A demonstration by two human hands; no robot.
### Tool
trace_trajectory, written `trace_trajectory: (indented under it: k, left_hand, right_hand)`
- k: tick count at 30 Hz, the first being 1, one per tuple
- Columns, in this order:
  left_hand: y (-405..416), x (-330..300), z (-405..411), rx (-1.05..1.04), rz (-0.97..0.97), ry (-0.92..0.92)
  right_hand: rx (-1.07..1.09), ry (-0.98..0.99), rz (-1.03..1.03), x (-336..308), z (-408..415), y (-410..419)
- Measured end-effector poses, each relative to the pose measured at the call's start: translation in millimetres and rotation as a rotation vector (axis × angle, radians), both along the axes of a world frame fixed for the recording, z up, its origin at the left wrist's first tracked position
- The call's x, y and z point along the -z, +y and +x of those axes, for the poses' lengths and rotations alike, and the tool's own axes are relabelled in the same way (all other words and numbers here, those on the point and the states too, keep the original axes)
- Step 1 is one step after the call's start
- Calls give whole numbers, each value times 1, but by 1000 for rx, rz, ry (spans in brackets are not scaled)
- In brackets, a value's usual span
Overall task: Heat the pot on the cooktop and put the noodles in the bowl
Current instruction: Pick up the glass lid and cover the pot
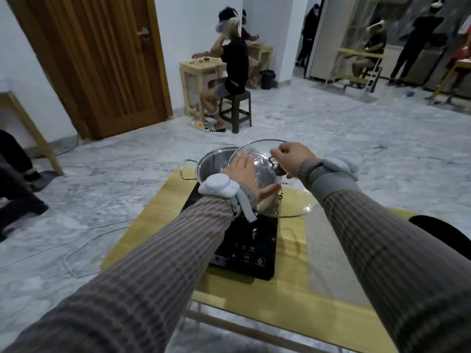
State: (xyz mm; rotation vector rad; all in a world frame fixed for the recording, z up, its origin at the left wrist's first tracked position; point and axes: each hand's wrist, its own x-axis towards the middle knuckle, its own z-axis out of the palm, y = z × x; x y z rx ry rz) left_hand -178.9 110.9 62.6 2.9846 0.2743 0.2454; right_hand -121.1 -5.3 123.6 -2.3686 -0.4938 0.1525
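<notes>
Steel shines at the middle of my head view: a round stainless-steel pot (pixel 211 164) with loop side handles sits on the far part of a flat black induction cooktop (pixel 244 248), whose touch controls face me along its near edge. The cooktop rests on a pale yellow wooden table (pixel 290 296).

My right hand (pixel 293 156) is pinched shut on the small dark wire handle of a round clear glass lid with a metal rim (pixel 293 200), holding the lid tilted above the pot's right side so that it only partly covers the opening. My left hand (pixel 244 171) lies flat with fingers spread against the lid's left face; it steadies the glass with an open palm and grips nothing. Both of my arms are in brown ribbed sleeves, and each wrist carries a white strapped tracker (pixel 219 187).

I cannot see into the pot from here, and no noodles or bowl show in this view.

Beyond the table is a grey marbled floor (pixel 331 128), a brown wooden door (pixel 102 59) on the left, and a seated person on a dark stool (pixel 235 110) at a small wooden table.
</notes>
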Motion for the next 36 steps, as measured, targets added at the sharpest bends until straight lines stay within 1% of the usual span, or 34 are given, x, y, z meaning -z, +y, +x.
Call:
trace_trajectory:
  k: [3,7,10,17,23,28,36]
  left_hand:
    - [23,2,4,-12,10,35]
    - [59,8,8,-3,-39,69]
    - [80,12,13,-3,-37,91]
    - [108,16,29,38,-48,140]
    - [115,24,34,59,-72,164]
    - [118,29,36,75,-84,150]
    - [119,33,34,79,-77,153]
  right_hand:
    - [-15,19,-19,7,12,25]
    - [-41,11,-68,19,28,58]
    - [-45,17,-79,29,43,82]
    - [-22,35,-110,46,61,105]
    - [11,41,-127,56,66,111]
    - [36,39,-118,59,62,114]
    - [85,27,-73,61,57,112]
